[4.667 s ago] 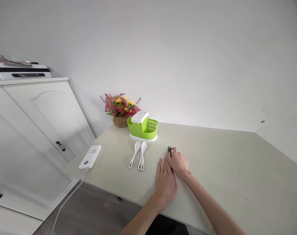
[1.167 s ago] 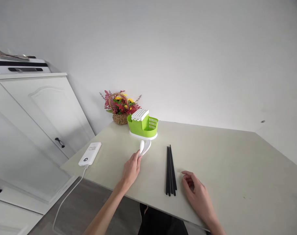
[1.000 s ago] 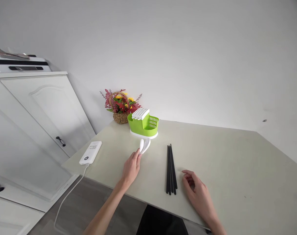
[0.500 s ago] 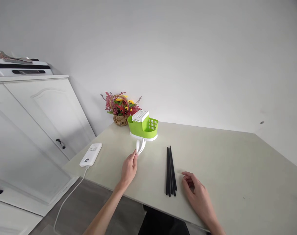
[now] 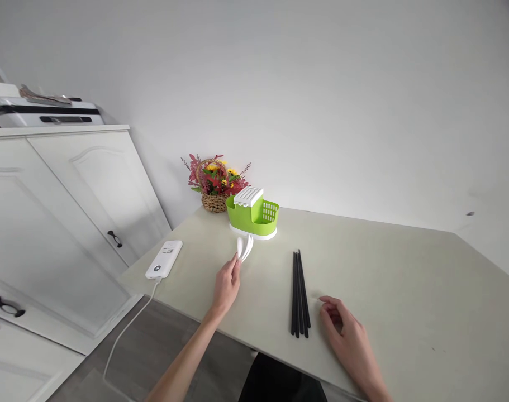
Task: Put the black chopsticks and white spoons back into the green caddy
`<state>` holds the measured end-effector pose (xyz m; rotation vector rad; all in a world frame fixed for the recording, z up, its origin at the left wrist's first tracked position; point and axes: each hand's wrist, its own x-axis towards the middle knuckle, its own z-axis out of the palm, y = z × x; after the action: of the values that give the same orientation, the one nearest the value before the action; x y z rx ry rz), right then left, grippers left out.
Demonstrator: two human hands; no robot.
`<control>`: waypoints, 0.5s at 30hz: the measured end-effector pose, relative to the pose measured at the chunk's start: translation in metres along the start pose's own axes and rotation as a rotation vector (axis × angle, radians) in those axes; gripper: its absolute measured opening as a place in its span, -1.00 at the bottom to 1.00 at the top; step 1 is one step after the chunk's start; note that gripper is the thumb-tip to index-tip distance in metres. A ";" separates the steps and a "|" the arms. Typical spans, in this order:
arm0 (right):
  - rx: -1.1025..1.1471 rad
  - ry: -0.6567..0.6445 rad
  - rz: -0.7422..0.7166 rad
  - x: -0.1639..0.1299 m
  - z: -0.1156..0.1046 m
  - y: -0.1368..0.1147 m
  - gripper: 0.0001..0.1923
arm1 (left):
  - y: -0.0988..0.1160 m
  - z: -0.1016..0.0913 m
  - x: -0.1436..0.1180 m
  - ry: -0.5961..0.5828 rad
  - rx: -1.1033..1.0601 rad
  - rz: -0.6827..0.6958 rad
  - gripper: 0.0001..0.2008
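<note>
White spoons are pinched by their handles in my left hand, bowls pointing away from me. Just beyond the bowls stands a green utensil holder with a white slotted top and a white base. My right hand rests on the table, loosely curled, with a gap between thumb and forefinger and nothing visible in it. To its left, and apart from it, lies a bunch of black chopsticks, their thin ends pointing away.
A wicker basket of artificial flowers stands behind the holder, against the wall. Near the table's left edge lies a white power bank, its cable hanging over the side. White cabinets are left of the table.
The camera has turned slightly left, so the whole scene sits a little further right in view. My left hand still grips the spoons; neither hand has clearly moved over the table.
</note>
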<state>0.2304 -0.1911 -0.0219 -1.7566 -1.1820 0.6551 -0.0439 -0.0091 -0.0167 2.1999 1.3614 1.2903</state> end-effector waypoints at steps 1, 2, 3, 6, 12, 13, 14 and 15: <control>0.001 -0.001 0.001 0.000 0.000 0.000 -0.59 | 0.000 0.000 0.000 0.001 -0.001 0.000 -0.58; 0.002 -0.001 0.001 0.000 0.000 0.001 -0.59 | 0.000 0.000 0.000 0.003 -0.002 0.001 -0.58; 0.004 -0.001 0.001 0.000 0.001 0.001 -0.60 | 0.000 0.000 0.000 0.003 -0.002 0.002 -0.58; 0.007 0.007 -0.008 0.000 0.002 0.002 -0.60 | -0.001 0.000 0.000 -0.001 -0.005 0.007 -0.57; 0.008 0.017 -0.031 0.001 0.002 0.003 -0.60 | 0.000 -0.001 0.000 -0.013 -0.006 0.008 -0.55; 0.010 0.016 -0.031 0.001 0.002 0.002 -0.60 | 0.000 -0.001 0.000 -0.017 -0.005 0.006 -0.54; 0.011 0.015 -0.029 0.001 0.001 0.001 -0.60 | 0.001 -0.001 0.000 -0.019 -0.004 0.005 -0.54; 0.012 0.015 -0.026 0.001 0.001 0.001 -0.60 | 0.001 -0.001 0.000 -0.020 -0.003 0.004 -0.53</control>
<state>0.2301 -0.1898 -0.0229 -1.7306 -1.1865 0.6313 -0.0444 -0.0101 -0.0152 2.2084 1.3476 1.2670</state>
